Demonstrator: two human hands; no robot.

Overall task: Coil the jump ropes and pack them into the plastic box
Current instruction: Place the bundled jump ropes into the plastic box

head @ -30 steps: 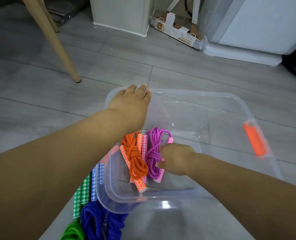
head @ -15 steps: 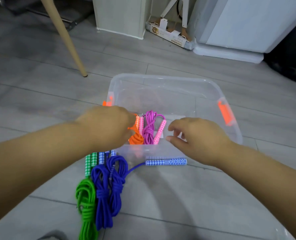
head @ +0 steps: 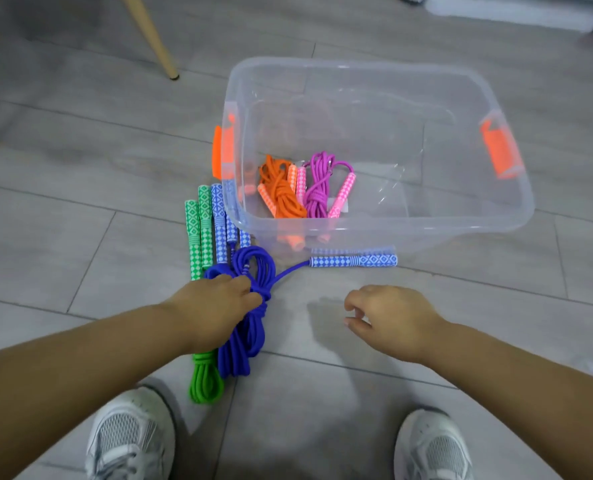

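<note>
A clear plastic box (head: 516, 216) with orange latches stands on the floor. Inside lie a coiled orange jump rope (head: 281, 194) and a coiled purple jump rope (head: 317, 188) with pink handles. On the floor to the box's left lie a green jump rope (head: 205, 379) and blue jump ropes (head: 243, 341), bundled. One blue handle (head: 353, 260) lies apart in front of the box, its cord running to the bundle. My left hand (head: 215, 306) grips the blue coil at its middle. My right hand (head: 388, 315) hovers above the floor with loosely curled fingers, holding nothing.
A wooden chair leg (head: 156, 46) stands on the grey tiled floor at the back left. My two white shoes (head: 128, 434) show at the bottom edge. A white appliance base runs along the top right.
Both hands left the box and came back toward me. My left hand dropped onto the blue coil and closed on it. The view tilted down, showing my shoes.
</note>
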